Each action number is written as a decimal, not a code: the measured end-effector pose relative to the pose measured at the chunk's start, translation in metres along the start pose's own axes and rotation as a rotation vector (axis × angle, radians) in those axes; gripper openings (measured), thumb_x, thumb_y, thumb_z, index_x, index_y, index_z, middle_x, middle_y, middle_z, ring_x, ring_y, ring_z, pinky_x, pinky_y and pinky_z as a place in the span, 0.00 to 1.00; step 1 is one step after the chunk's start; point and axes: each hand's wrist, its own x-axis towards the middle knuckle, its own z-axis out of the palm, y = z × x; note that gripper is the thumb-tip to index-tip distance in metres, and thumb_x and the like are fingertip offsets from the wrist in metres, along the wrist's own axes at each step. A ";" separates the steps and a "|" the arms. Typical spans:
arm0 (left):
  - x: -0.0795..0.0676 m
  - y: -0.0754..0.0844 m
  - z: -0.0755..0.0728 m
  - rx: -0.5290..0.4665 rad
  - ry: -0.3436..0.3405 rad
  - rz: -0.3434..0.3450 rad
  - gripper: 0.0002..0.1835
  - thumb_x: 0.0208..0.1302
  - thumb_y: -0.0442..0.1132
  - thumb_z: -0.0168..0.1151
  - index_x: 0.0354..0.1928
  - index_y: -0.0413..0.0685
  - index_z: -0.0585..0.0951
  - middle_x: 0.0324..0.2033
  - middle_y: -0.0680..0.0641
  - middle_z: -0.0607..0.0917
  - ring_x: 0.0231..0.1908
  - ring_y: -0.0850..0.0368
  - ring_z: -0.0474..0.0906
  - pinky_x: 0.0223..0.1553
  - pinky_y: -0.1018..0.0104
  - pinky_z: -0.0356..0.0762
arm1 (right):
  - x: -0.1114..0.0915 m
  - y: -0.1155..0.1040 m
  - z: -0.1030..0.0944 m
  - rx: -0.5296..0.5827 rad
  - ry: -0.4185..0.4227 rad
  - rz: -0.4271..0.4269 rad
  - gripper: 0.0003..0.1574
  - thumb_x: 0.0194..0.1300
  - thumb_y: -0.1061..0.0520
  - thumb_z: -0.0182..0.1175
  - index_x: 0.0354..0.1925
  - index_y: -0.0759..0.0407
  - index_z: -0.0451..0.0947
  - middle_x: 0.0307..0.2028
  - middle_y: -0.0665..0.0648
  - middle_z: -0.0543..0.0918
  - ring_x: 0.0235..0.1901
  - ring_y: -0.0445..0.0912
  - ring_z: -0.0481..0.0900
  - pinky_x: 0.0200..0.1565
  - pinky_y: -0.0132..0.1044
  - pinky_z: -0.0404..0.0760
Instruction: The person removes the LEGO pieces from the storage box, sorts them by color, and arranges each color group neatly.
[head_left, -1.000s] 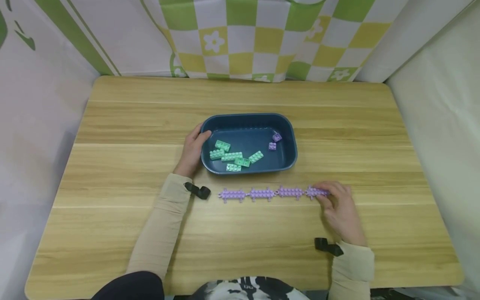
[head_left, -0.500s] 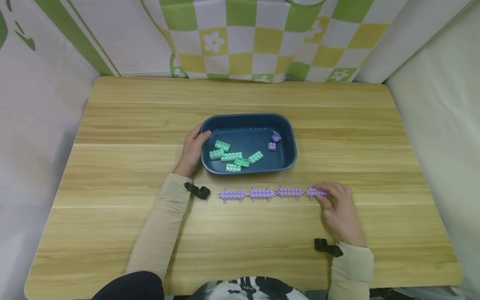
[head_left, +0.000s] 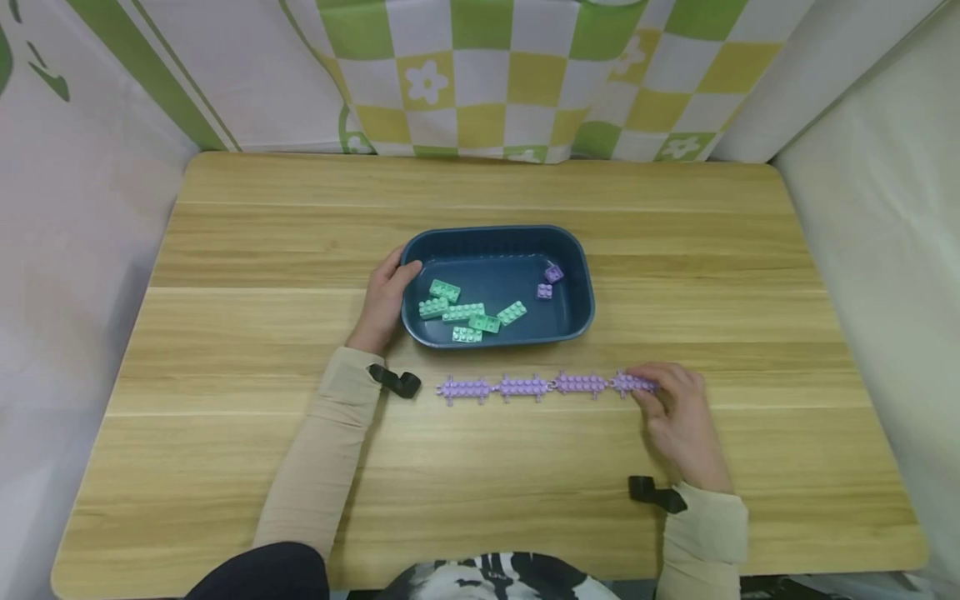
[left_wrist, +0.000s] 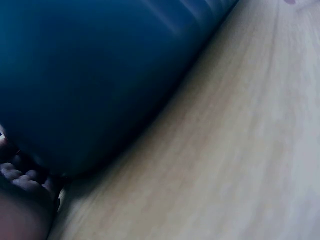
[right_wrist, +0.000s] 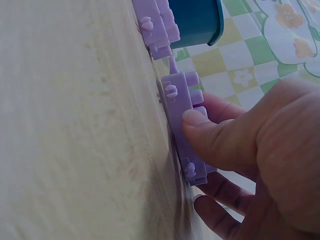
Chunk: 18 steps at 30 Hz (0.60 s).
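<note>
A dark blue plastic tub (head_left: 495, 242) stands on the wooden table, its left end gripped by my left hand (head_left: 384, 302), thumb over the rim. In the left wrist view the tub's wall (left_wrist: 90, 75) fills the upper left, with part of the hand at the lower left corner. In front of the tub lies a row of purple building bricks (head_left: 523, 387), joined end to end. My right hand (head_left: 678, 421) pinches the rightmost brick between thumb and fingers. The right wrist view shows this purple brick (right_wrist: 181, 127) from the side, with studs and small side pegs.
Several green bricks (head_left: 462, 313) lie in the tub's left half, and two small purple bricks (head_left: 544, 292) at its right. Behind the table (head_left: 225, 467) hangs a checked green, yellow and white cloth (head_left: 480, 83). Black straps with small cameras sit on both wrists.
</note>
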 end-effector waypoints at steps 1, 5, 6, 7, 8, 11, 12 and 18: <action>0.000 0.000 0.000 0.000 0.000 -0.001 0.24 0.71 0.44 0.53 0.67 0.46 0.72 0.64 0.47 0.73 0.65 0.56 0.66 0.67 0.64 0.61 | 0.000 0.000 0.000 -0.002 0.000 0.001 0.14 0.65 0.68 0.59 0.49 0.60 0.81 0.49 0.56 0.80 0.51 0.51 0.66 0.47 0.47 0.66; 0.000 0.000 0.000 -0.009 0.003 -0.001 0.24 0.70 0.44 0.53 0.66 0.46 0.72 0.64 0.46 0.74 0.65 0.56 0.66 0.67 0.64 0.61 | 0.000 0.000 0.000 -0.006 0.001 0.000 0.14 0.65 0.68 0.59 0.49 0.60 0.81 0.49 0.56 0.80 0.51 0.51 0.66 0.47 0.47 0.66; 0.000 -0.001 0.000 -0.010 0.004 -0.001 0.24 0.70 0.44 0.53 0.66 0.46 0.72 0.64 0.46 0.74 0.65 0.56 0.66 0.67 0.64 0.61 | 0.000 0.000 0.000 -0.007 0.000 0.001 0.14 0.65 0.68 0.59 0.49 0.60 0.81 0.49 0.56 0.80 0.51 0.51 0.66 0.47 0.47 0.66; 0.000 -0.001 0.000 -0.012 0.004 -0.003 0.24 0.70 0.44 0.53 0.66 0.46 0.72 0.64 0.46 0.74 0.65 0.56 0.66 0.67 0.64 0.61 | 0.000 -0.001 0.000 -0.007 0.000 0.003 0.14 0.65 0.68 0.59 0.49 0.60 0.81 0.49 0.56 0.80 0.51 0.51 0.66 0.47 0.47 0.66; 0.000 -0.001 0.000 -0.011 0.004 -0.004 0.24 0.70 0.44 0.53 0.66 0.46 0.72 0.64 0.46 0.74 0.65 0.56 0.66 0.67 0.64 0.61 | 0.000 -0.001 0.000 -0.006 0.000 0.004 0.14 0.65 0.68 0.59 0.49 0.60 0.81 0.48 0.56 0.80 0.51 0.51 0.66 0.47 0.47 0.66; 0.000 -0.001 0.000 -0.008 0.004 -0.007 0.24 0.71 0.44 0.53 0.67 0.46 0.72 0.64 0.46 0.73 0.65 0.56 0.66 0.67 0.64 0.61 | 0.000 -0.001 0.000 -0.005 -0.001 0.004 0.14 0.65 0.69 0.59 0.49 0.60 0.81 0.49 0.56 0.80 0.51 0.52 0.66 0.48 0.48 0.66; 0.000 -0.001 0.000 -0.007 0.005 -0.008 0.24 0.71 0.44 0.53 0.67 0.46 0.72 0.64 0.46 0.73 0.65 0.56 0.66 0.67 0.64 0.61 | 0.000 -0.001 0.000 -0.004 -0.001 0.004 0.15 0.65 0.69 0.59 0.49 0.60 0.81 0.49 0.56 0.80 0.52 0.52 0.65 0.48 0.48 0.66; 0.001 0.000 0.001 -0.014 0.010 -0.003 0.24 0.71 0.43 0.53 0.67 0.45 0.72 0.64 0.45 0.74 0.65 0.55 0.66 0.67 0.64 0.61 | 0.000 -0.001 0.000 -0.006 0.003 -0.009 0.15 0.64 0.70 0.59 0.49 0.61 0.81 0.48 0.57 0.80 0.52 0.53 0.65 0.48 0.48 0.66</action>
